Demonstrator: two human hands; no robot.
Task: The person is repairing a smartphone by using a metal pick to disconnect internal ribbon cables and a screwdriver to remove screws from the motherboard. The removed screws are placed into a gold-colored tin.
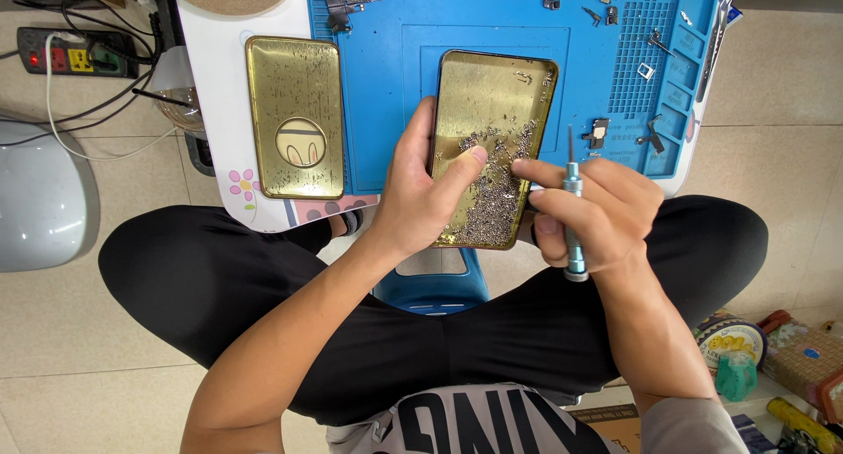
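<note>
A gold rectangular metal tin lid [295, 116] lies flat at the left on the blue silicone work mat [378, 85]. The left hand [420, 195] grips the open gold rectangular metal tin [493, 147] by its left edge, thumb inside; its long axis runs away from the person, leaning slightly right, and tiny silver screws [496, 186] fill it. The right hand [597, 212] is closed around a slim silver precision screwdriver [572, 206], upright in view, tip pointing away, forefinger touching the screws

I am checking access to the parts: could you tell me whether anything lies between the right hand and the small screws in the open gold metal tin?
Nothing visible does. The right hand, holding a slim grey metal screwdriver, has its forefinger already at the pile of small screws in the open gold metal tin, which the left hand steadies.
</note>
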